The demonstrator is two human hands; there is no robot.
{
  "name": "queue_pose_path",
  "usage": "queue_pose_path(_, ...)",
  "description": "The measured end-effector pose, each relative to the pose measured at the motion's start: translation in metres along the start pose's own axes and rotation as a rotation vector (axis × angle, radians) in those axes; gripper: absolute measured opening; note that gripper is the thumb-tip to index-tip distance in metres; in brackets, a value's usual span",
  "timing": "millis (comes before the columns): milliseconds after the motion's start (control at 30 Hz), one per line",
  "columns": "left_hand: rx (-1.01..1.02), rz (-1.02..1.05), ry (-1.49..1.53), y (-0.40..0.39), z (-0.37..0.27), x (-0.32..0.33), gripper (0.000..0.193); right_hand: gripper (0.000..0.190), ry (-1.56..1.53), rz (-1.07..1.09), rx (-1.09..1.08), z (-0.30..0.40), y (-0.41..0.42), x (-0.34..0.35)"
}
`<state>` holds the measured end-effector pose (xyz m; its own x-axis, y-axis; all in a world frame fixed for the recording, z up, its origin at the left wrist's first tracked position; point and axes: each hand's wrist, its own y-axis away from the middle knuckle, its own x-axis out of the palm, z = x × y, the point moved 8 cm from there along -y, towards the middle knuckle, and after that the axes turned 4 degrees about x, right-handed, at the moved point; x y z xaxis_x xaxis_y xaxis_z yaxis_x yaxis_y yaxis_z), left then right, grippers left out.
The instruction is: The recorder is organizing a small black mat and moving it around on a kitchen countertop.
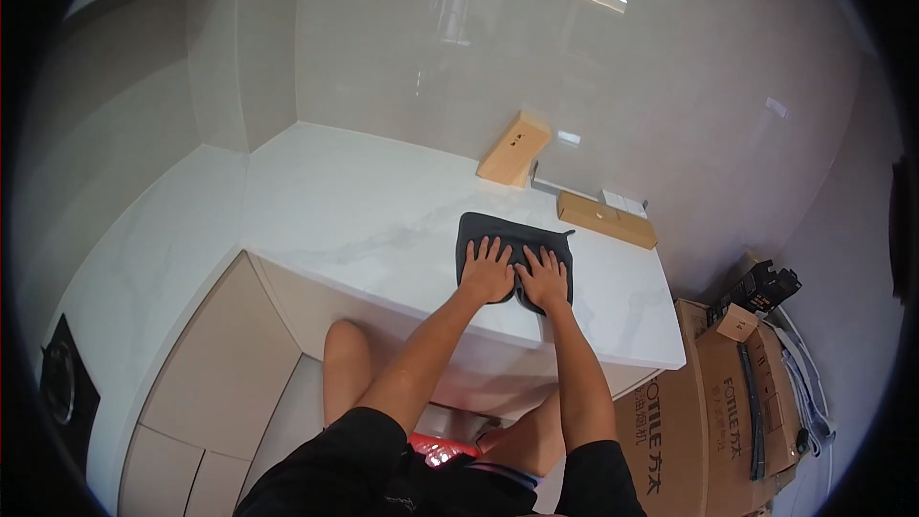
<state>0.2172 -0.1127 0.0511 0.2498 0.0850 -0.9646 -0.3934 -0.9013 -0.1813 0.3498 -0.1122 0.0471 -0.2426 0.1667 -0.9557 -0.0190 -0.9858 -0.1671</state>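
A dark grey folded cloth (513,225) lies on the white marble-patterned countertop (359,208) in front of me. My left hand (490,271) rests palm down on its left half, fingers apart and pointing away from me. On the right half my right hand (544,278) is laid flat too, its fingers spread. Neither hand grips the cloth. Its near edge is creased between my wrists, and a small loop sticks out at the far right corner. My palms hide part of the cloth.
A wooden block (514,149) leans near the back wall. Right of it are a long brown cardboard box (607,220) and a small white box (623,202). Large cartons (718,402) stand on the floor beyond the counter's right end. A black cooktop (68,395) is at far left.
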Motion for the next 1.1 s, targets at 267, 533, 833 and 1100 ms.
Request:
queue_pose_path(267,0.023,-0.076,-0.002,-0.064,-0.007,0.017,0.057,0.064,0.009,-0.004,0.085,-0.033,-0.059,0.009)
queue_pose_path(533,0.016,-0.15,0.034,-0.137,0.003,0.033,0.055,0.052,0.026,-0.178,0.081,-0.051,-0.119,0.011)
queue_pose_path(833,0.048,-0.181,0.043,-0.214,0.02,0.046,0.051,0.029,0.148,-0.36,0.118,-0.055,-0.171,0.007)
queue_pose_path(1100,0.134,-0.286,0.038,-0.244,0.022,0.048,0.044,0.027,0.177,-0.399,0.186,-0.062,-0.195,0.005)
